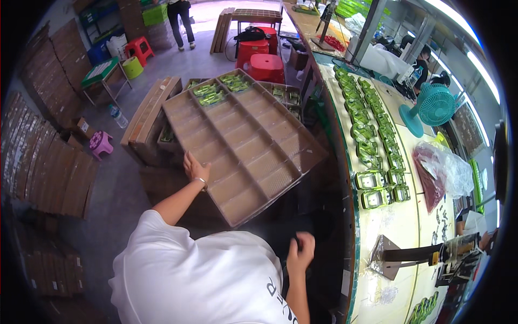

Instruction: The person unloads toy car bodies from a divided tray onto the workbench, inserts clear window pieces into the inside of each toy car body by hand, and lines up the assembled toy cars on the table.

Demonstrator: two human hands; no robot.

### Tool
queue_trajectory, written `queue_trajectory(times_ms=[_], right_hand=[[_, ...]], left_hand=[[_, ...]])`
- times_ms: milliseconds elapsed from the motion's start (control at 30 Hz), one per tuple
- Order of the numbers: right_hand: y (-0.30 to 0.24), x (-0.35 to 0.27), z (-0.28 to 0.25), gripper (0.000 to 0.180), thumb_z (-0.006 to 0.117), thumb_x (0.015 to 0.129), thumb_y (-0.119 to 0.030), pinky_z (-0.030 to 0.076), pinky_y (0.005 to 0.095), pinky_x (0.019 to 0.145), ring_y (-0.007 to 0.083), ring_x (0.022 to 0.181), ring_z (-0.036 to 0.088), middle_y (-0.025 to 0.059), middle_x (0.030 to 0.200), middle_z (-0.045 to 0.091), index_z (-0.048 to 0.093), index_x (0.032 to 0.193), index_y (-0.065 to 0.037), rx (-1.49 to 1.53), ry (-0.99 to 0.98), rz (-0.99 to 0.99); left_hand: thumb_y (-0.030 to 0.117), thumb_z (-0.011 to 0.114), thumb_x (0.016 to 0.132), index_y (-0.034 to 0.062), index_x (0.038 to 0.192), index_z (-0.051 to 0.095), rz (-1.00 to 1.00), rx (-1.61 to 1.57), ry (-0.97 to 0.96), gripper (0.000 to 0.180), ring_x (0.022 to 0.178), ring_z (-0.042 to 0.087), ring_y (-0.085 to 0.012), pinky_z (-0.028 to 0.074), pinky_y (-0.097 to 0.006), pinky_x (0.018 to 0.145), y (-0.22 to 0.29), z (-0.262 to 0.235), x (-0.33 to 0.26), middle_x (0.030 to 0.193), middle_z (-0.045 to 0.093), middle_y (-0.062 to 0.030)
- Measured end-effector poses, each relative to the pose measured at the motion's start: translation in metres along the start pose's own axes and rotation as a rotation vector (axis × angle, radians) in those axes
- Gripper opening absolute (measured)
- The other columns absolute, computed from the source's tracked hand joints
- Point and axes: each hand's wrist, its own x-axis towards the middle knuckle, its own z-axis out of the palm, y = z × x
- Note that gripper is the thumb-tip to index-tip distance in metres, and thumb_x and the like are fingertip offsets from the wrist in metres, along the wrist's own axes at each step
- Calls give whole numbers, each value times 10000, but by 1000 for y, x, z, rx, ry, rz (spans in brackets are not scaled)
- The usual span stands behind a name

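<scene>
A shallow brown compartment tray (256,162) lies at a slant in front of me, resting on other trays. Small bright green parts (209,93) in clear wrapping fill several of its far compartments; the nearer ones show bare bottoms. At the tray's left edge, my left hand (194,168) grips the rim, a band around its wrist. My right hand (302,251) is raised near my body, right of the tray's near corner and apart from it. Its fingers are bent, the thumb is apart, and nothing shows in them.
A workbench (388,227) runs along my right, with rows of green parts (361,127), a teal fan (434,105) and a plastic bag (445,167). Red stools (266,67) stand beyond the tray. Flattened cartons (48,162) are stacked left. A person (179,21) stands far off.
</scene>
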Motion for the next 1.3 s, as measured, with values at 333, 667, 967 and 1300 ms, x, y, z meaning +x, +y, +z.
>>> queue_trajectory(times_ms=[333, 667, 967, 1300], right_hand=[[31, 43, 97, 674, 580, 720, -63, 317, 318, 885, 231, 1063, 392, 158, 1185, 362, 183, 1261, 0, 671, -83, 882], [124, 115, 63, 694, 556, 705, -47, 242, 325, 957, 318, 1165, 309, 244, 1266, 271, 161, 1273, 11, -46, -67, 541], [55, 19, 120, 257, 518, 718, -69, 363, 378, 836, 230, 891, 467, 78, 897, 485, 451, 964, -37, 1225, 81, 1117], [133, 131, 77, 325, 534, 727, -138, 337, 365, 818, 161, 966, 447, 20, 970, 506, 432, 1035, -107, 1118, 103, 796]], left_hand=[[343, 556, 698, -6, 962, 556, -743, -950, -342, 438, 841, 529, -220, 416, -353, 747, 50, 44, -83, 951, 562, -128], [388, 625, 656, 31, 940, 530, 1094, -12, -767, 466, 892, 497, -304, 411, -378, 746, 88, -50, -5, 943, 525, -158], [552, 417, 747, 32, 1142, 410, 913, 666, -507, 654, 1207, 240, -269, 155, -414, 994, -28, -52, 177, 1214, 376, -161], [503, 449, 751, 32, 706, 567, 866, 373, -510, 487, 864, 517, -292, 345, -373, 821, -8, -73, 44, 810, 574, -158]])
